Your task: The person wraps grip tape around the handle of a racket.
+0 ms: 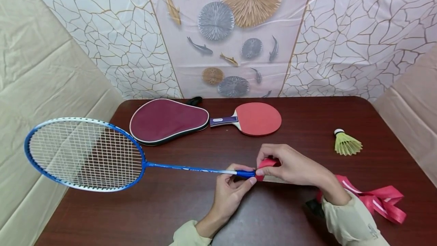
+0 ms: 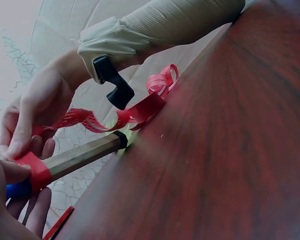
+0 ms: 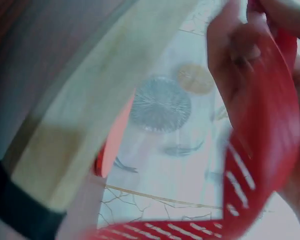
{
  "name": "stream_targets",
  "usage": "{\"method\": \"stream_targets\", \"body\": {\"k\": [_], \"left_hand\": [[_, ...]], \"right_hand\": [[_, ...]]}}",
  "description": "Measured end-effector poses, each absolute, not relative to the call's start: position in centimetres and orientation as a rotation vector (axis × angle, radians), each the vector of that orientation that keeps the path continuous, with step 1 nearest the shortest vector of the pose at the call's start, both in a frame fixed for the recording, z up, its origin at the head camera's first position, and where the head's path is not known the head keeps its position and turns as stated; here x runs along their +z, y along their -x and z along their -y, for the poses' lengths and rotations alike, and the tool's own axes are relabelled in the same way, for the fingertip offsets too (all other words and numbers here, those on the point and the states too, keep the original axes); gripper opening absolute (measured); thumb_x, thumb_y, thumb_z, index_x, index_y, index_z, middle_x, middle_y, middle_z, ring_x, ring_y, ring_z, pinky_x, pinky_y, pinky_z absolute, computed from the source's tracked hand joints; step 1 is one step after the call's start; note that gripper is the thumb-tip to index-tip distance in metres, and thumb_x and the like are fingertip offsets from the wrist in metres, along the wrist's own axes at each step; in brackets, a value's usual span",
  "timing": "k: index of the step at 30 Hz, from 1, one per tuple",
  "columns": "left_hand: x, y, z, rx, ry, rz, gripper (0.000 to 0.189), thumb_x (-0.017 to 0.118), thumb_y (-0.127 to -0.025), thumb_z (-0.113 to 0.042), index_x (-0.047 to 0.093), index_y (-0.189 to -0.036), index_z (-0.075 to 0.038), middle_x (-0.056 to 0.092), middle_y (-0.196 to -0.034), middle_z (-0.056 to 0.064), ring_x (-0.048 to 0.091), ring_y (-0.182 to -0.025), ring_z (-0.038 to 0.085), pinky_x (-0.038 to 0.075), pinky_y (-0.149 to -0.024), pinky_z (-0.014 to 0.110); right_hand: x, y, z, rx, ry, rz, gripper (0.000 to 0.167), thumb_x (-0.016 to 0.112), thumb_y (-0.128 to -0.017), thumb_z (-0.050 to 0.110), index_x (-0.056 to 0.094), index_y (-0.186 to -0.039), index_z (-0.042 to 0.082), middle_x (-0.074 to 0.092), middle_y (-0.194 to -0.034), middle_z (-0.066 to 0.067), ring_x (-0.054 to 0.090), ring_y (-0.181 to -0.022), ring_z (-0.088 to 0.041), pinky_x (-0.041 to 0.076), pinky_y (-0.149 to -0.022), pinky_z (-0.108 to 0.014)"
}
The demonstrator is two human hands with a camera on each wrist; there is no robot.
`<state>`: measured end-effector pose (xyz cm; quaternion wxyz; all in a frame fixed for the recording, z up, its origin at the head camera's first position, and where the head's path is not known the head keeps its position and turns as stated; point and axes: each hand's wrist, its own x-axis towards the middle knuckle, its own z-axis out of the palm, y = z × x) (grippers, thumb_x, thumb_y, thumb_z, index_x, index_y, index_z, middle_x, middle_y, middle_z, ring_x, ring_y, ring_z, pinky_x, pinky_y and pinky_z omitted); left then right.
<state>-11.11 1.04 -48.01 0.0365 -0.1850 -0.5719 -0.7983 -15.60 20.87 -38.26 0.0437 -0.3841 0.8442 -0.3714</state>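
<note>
A blue and white badminton racket (image 1: 146, 164) points its head to the left in the head view. The left hand (image 1: 230, 194) grips it at the blue cone (image 1: 246, 174) where shaft meets handle. In the left wrist view the bare wooden handle (image 2: 85, 157) ends in a black cap (image 2: 122, 139). Red grip tape (image 2: 40, 173) goes round the handle's upper end, beside the left fingers. The right hand (image 1: 290, 166) pinches this tape close to the cone. From there a loose length of tape (image 3: 265, 125) hangs in curls, partly hidden by the right forearm in the head view.
Behind the racket lie a maroon paddle case (image 1: 167, 120) and a red table tennis paddle (image 1: 258, 119). A yellow shuttlecock (image 1: 346, 142) rests at the right of the dark wooden table (image 1: 153, 215). Curled tape (image 1: 389, 200) trails beside the right sleeve. Patterned cloth (image 1: 218, 56) hangs along the back.
</note>
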Motion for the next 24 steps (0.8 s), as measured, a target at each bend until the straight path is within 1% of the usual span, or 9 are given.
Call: {"method": "stream_targets", "body": {"k": [3, 5, 8, 11, 14, 16, 20, 24], "left_hand": [[-48.1, 11.1, -1.0, -2.439, 0.598, 1.766, 0.022, 0.071, -0.086, 0.005, 0.066, -0.108, 0.004, 0.065, -0.107, 0.019, 0.065, -0.097, 0.024, 0.055, -0.083, 0.039], [-48.1, 11.2, -1.0, -2.437, 0.615, 1.760, 0.022, 0.070, -0.087, 0.005, 0.065, -0.108, 0.004, 0.064, -0.107, 0.020, 0.064, -0.099, 0.024, 0.055, -0.085, 0.040], [-48.1, 11.3, -0.8, -2.442, 0.625, 1.743, 0.022, 0.069, -0.087, 0.006, 0.065, -0.109, 0.004, 0.064, -0.108, 0.020, 0.064, -0.100, 0.025, 0.054, -0.086, 0.040], [-48.2, 11.4, -0.8, -2.456, 0.629, 1.730, 0.021, 0.068, -0.088, 0.007, 0.064, -0.109, 0.005, 0.064, -0.109, 0.021, 0.064, -0.099, 0.024, 0.054, -0.087, 0.037], [-48.2, 11.4, -0.7, -2.476, 0.640, 1.716, 0.021, 0.068, -0.088, 0.008, 0.064, -0.108, 0.006, 0.063, -0.109, 0.023, 0.063, -0.099, 0.023, 0.053, -0.087, 0.032], [-48.3, 11.4, -0.7, -2.486, 0.663, 1.699, 0.021, 0.067, -0.087, 0.009, 0.063, -0.108, 0.007, 0.063, -0.110, 0.025, 0.063, -0.099, 0.022, 0.053, -0.086, 0.030], [-48.4, 11.5, -0.8, -2.463, 0.714, 1.694, 0.022, 0.066, -0.086, 0.011, 0.062, -0.107, 0.007, 0.058, -0.111, 0.026, 0.060, -0.102, 0.023, 0.052, -0.087, 0.029], [-48.4, 11.5, -0.8, -2.479, 0.690, 1.730, 0.023, 0.068, -0.086, 0.009, 0.061, -0.108, 0.007, 0.056, -0.110, 0.026, 0.059, -0.100, 0.022, 0.052, -0.087, 0.029]], "right_hand": [[-38.7, 15.9, -20.6, -1.130, 1.143, -2.640, 0.016, 0.078, -0.086, 0.020, 0.063, -0.087, 0.026, 0.059, -0.084, 0.015, 0.056, -0.077, -0.007, 0.047, -0.068, -0.024], [-39.1, 16.1, -20.4, -1.129, 1.114, -2.675, 0.019, 0.080, -0.084, 0.017, 0.063, -0.087, 0.026, 0.059, -0.084, 0.014, 0.056, -0.077, -0.007, 0.047, -0.068, -0.025], [-39.6, 16.2, -20.1, -1.136, 1.055, -2.695, 0.022, 0.082, -0.082, 0.016, 0.063, -0.087, 0.027, 0.059, -0.080, 0.013, 0.055, -0.071, -0.008, 0.048, -0.062, -0.026], [-39.8, 16.2, -20.0, -1.139, 0.994, -2.694, 0.022, 0.081, -0.082, 0.016, 0.063, -0.087, 0.027, 0.058, -0.074, 0.011, 0.052, -0.065, -0.009, 0.046, -0.056, -0.026], [-39.8, 16.1, -20.0, -1.121, 0.939, -2.675, 0.019, 0.080, -0.083, 0.017, 0.064, -0.087, 0.026, 0.058, -0.072, 0.010, 0.052, -0.063, -0.009, 0.046, -0.055, -0.026], [-39.7, 16.1, -20.0, -1.099, 0.915, -2.661, 0.017, 0.080, -0.083, 0.018, 0.065, -0.088, 0.025, 0.058, -0.072, 0.010, 0.052, -0.064, -0.009, 0.046, -0.056, -0.026], [-39.5, 16.0, -20.1, -1.052, 0.904, -2.640, 0.015, 0.079, -0.084, 0.019, 0.067, -0.090, 0.025, 0.061, -0.076, 0.013, 0.053, -0.068, -0.009, 0.046, -0.059, -0.026], [-39.3, 15.8, -20.2, -1.029, 0.921, -2.635, 0.012, 0.078, -0.085, 0.019, 0.071, -0.090, 0.027, 0.064, -0.080, 0.017, 0.057, -0.075, -0.007, 0.049, -0.067, -0.026]]}}
